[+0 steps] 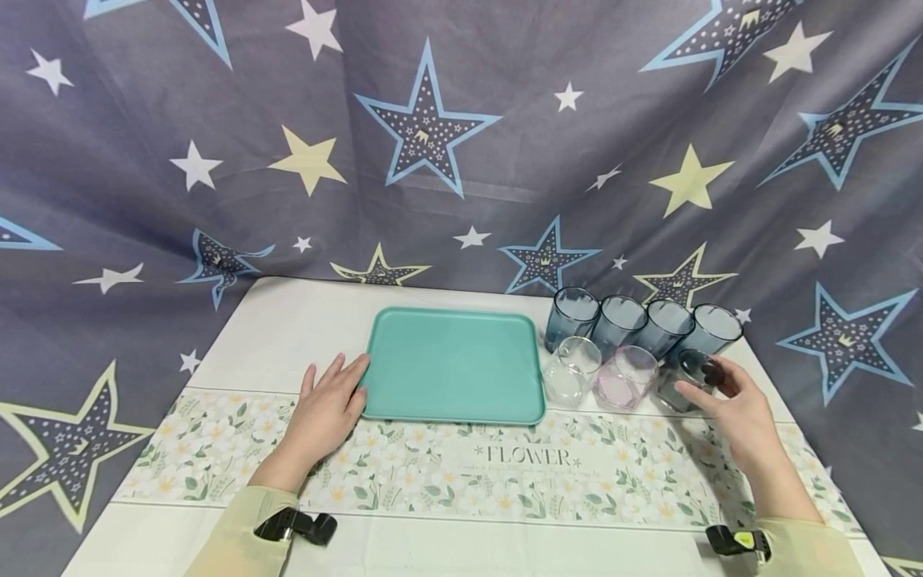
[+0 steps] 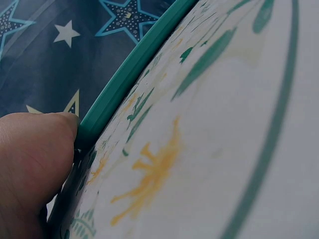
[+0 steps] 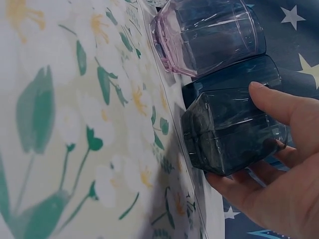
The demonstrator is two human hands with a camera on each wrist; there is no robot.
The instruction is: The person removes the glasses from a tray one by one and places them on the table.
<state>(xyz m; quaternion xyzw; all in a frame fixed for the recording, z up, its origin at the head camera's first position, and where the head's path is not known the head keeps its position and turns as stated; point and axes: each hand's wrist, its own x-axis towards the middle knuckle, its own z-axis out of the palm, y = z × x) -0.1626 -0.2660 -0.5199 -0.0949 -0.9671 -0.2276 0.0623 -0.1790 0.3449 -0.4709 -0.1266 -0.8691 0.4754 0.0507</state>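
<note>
In the head view my right hand (image 1: 743, 405) is at a short dark grey glass (image 1: 681, 383) at the right end of the front row. The right wrist view shows the thumb (image 3: 279, 102) on one side of this faceted glass (image 3: 229, 132) and the fingers curled round the other. My left hand (image 1: 326, 413) lies at the left edge of a turquoise tray (image 1: 454, 369), its fingers fairly straight. The left thumb (image 2: 40, 144) touches the tray's rim (image 2: 129, 74) in the left wrist view. The tray is flat on the table and bare.
Beside the dark glass stand a pink-tinted glass (image 1: 626, 381) and a clear glass (image 1: 571, 373). Several tall blue glasses (image 1: 620, 320) form a row behind them. A floral runner (image 1: 461, 473) crosses the white table (image 1: 461, 549). A star-patterned curtain (image 1: 505, 208) hangs behind.
</note>
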